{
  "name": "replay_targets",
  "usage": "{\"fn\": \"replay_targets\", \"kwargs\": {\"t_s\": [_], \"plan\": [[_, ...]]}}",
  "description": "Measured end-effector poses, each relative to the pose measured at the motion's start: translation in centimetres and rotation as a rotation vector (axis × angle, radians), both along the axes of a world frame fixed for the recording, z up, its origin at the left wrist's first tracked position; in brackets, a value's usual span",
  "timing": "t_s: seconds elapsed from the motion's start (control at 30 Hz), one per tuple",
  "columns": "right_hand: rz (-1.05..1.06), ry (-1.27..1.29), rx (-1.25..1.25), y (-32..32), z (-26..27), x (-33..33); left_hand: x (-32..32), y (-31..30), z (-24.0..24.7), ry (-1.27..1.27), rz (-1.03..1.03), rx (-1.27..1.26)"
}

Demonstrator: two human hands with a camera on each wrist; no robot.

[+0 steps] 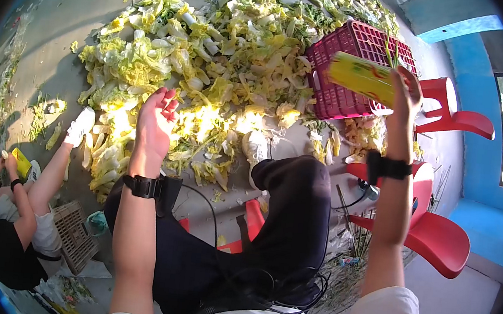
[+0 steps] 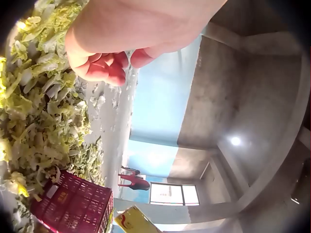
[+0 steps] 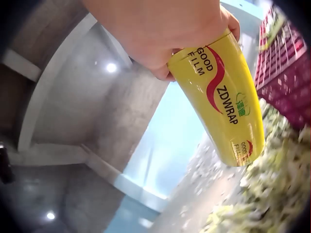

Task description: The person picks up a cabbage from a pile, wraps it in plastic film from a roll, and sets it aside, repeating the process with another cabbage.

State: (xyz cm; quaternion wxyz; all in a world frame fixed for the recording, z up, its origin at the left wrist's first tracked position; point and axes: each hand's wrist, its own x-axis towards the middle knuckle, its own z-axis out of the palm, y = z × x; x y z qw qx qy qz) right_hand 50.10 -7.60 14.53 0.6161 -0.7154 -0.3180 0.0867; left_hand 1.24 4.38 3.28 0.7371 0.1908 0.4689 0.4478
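Note:
My right hand [image 1: 406, 93] grips one end of a yellow roll of cling film [image 1: 363, 77]. Its printed label reads "GOOD FILM ZDWRAP" in the right wrist view, where the roll [image 3: 221, 104] points downward from the fingers. In the head view it overlaps the near side of a dark pink plastic crate [image 1: 331, 95]. My left hand [image 1: 157, 124] is raised over a heap of cabbage leaves [image 1: 212, 61], palm up. Its fingers are curled in, with the thumb close to the index finger in the left wrist view; nothing shows plainly between them.
Red plastic chairs [image 1: 439, 238] stand at the right, by a blue wall [image 1: 471, 223]. Black cables [image 1: 276, 276] lie over my lap. At the lower left another person [image 1: 13, 236] sits beside a slatted crate [image 1: 74, 236], holding something yellow [image 1: 20, 162].

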Motion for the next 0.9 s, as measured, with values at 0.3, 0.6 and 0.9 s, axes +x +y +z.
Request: {"fn": "replay_targets", "kwargs": {"t_s": [0.3,0.6,0.9], "plan": [[-0.318,-0.488,-0.492,-0.7,-8.6,24.9,1.1,-0.9,-0.8,0.160,-0.037,0.015],[-0.502,-0.685,-0.848,2.8,-9.5,28.3,2.0,-0.7,-2.4,0.282,-0.119,0.087],[-0.345,-0.979,-0.365,0.9,-6.5,26.4,0.6,-0.2,-1.3,0.220,-0.011,0.038]]}}
